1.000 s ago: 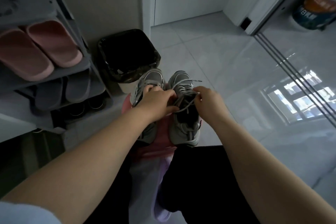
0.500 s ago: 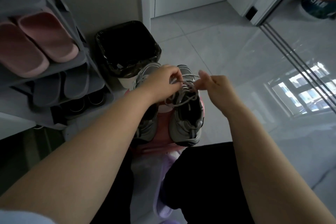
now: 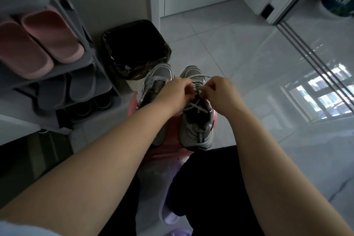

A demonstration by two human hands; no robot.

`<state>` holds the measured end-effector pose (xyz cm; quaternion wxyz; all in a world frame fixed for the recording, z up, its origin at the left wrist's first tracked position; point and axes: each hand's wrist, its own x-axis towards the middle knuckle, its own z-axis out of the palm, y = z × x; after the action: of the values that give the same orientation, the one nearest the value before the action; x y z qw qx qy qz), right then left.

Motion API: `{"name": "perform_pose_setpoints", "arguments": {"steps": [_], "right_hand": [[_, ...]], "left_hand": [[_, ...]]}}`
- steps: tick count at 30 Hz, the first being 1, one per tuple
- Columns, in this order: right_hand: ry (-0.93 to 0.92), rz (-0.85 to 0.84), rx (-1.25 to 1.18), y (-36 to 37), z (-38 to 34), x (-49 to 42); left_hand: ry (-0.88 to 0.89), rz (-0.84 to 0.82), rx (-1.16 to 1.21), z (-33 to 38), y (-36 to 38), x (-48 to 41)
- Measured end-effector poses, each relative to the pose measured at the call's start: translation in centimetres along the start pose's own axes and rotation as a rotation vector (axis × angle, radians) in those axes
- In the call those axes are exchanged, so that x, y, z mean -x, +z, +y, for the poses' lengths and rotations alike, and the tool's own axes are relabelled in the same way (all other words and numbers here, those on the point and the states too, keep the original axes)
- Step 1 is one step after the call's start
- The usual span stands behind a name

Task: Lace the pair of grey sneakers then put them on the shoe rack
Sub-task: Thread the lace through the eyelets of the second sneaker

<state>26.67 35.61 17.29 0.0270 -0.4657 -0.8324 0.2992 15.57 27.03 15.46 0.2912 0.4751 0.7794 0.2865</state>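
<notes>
Two grey sneakers sit side by side on one pink stool near my knees: the left sneaker and the right sneaker. My left hand and right hand both pinch the lace over the right sneaker, fingers curled tight. At the left, the shoe rack holds two pink slippers and two grey slippers.

Left hand, right hand and forearms bare; pale sleeve edge at left upper arm; black trousers; lilac slipper
</notes>
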Motion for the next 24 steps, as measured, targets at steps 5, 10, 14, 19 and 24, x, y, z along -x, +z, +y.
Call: {"name": "perform_pose_setpoints", "arguments": {"steps": [5,10,14,19,24], "right_hand": [[0.014,-0.035,-0.028,0.7,-0.4,-0.6],[-0.004,-0.202,-0.172,0.3,0.1,-0.1],[-0.006,-0.186,-0.164,-0.4,0.6,0.3],[0.206,-0.146,-0.549,-0.7,1.1,0.2],[0.102,-0.093,-0.237,-1.0,1.5,-0.2]], "left_hand": [[-0.010,-0.018,-0.058,-0.1,-0.3,-0.3],[-0.044,-0.021,-0.042,-0.5,-0.5,0.1],[0.023,-0.027,-0.112,-0.3,-0.7,0.5],[0.055,-0.116,-0.247,-0.2,-1.8,0.1],[0.085,-0.056,-0.487,0.0,-2.0,0.0]]}}
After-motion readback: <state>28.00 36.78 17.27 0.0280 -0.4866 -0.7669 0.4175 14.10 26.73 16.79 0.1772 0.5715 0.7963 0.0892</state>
